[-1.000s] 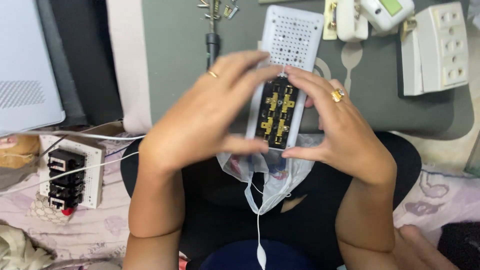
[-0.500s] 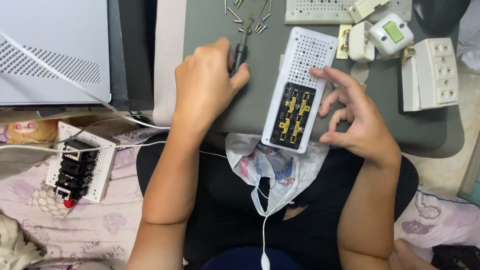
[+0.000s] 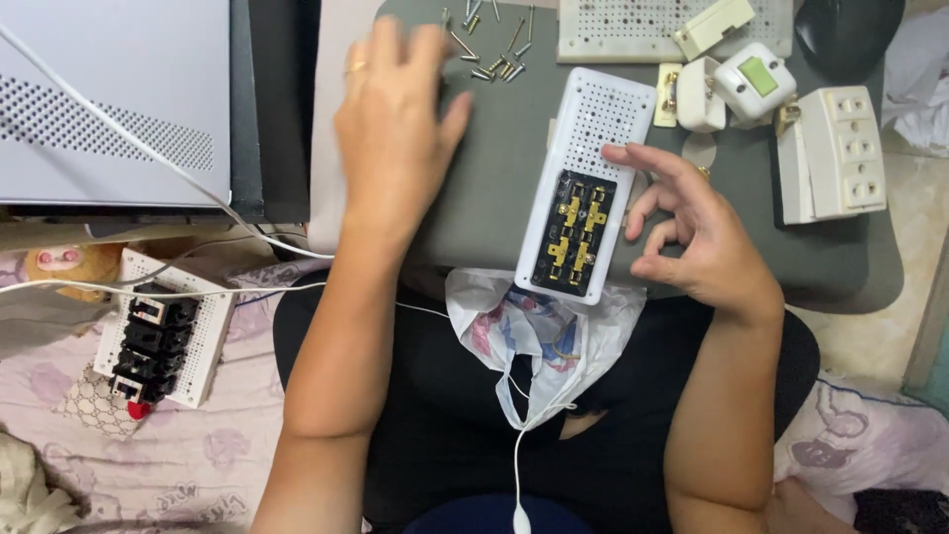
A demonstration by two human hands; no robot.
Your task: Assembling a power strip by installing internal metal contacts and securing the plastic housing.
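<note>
My left hand point(image 3: 395, 119) lies flat and open on the grey table point(image 3: 494, 188), fingers spread, holding nothing. Its fingertips are close to a little pile of screws point(image 3: 489, 44) at the far edge. My right hand point(image 3: 692, 232) is half open with the fingers curled, and it holds nothing. 1 fingertip touches the side of the white socket box point(image 3: 603, 109). That box lies on the table between my 2 hands, with its near end hanging over the table edge. Its back is open, and I can see a black part with gold metal bits point(image 3: 573, 232) inside.

Under the box, a thin plastic bag point(image 3: 539, 341) sits on my lap. I cannot tell what is in it. A white cord point(image 3: 516, 475) hangs down from there.

Farther out on the table I see a white board with many holes point(image 3: 623, 30), a white plug with a green patch point(image 3: 756, 84), and a white socket strip point(image 3: 825, 153). To my left stands a big pale box with a grille point(image 3: 109, 99). Below it, another white holed plate with black sockets point(image 3: 163, 341) lies on a pink flowered cloth point(image 3: 178, 455).
</note>
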